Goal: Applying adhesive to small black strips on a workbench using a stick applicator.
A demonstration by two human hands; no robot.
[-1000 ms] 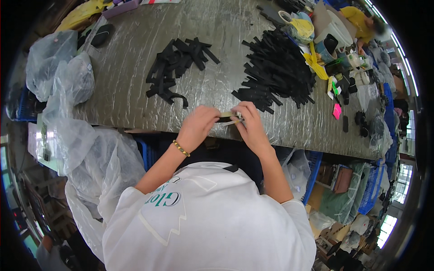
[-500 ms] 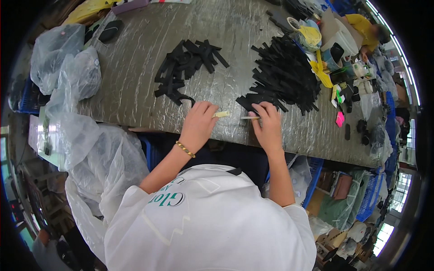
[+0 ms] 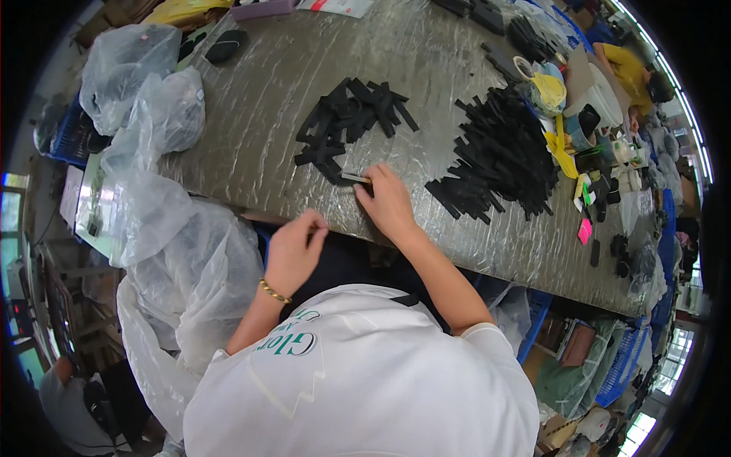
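My right hand (image 3: 388, 199) grips a slim silver stick-like tool (image 3: 355, 177) with a bit of yellow near the fingers; its exact kind is unclear. The tool's tip lies beside the lower end of a loose pile of black strips (image 3: 343, 122) on the table. Closer to me, my left hand (image 3: 295, 245) hovers by the table's front edge, fingers curled in toward the thumb. What it holds, if anything, is hidden. To the right of my right hand spreads a larger, denser heap of black strips (image 3: 506, 156).
Clear plastic bags (image 3: 175, 244) hang over the table's left side. Along the right stand a tape roll (image 3: 523, 68), a white tub (image 3: 601, 99), yellow pieces (image 3: 562, 148) and a pink tag (image 3: 585, 231). Another person in yellow (image 3: 628, 72) sits at the far right.
My right hand has moved left with the tool, from the big heap to the smaller pile. My left hand has drawn back toward me; the pale yellow piece it held no longer shows.
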